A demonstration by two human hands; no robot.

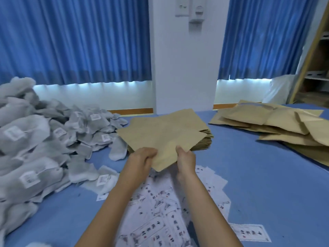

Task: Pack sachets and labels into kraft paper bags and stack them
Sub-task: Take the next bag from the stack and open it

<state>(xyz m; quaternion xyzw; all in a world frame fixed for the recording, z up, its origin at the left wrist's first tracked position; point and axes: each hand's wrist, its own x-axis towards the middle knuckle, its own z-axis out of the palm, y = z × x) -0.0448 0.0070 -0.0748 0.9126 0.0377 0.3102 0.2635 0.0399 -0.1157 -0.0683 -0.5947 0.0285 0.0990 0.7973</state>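
Kraft bag (165, 139) flat, tan, unfilled, both hands gripping.

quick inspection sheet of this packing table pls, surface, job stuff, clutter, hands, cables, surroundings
surface: blue table, cloth-covered by the look.
job's things: one kraft paper bag held over the stack of empty bags; sachet heap at left; labels scattered near the person; pile of bags at right, seemingly filled.
clutter: nothing seen.
grippers: left hand and right hand both pinch the held bag's near edge.
cables: nothing seen.
surroundings: blue curtains, white pillar with switches, wooden shelf at far right.
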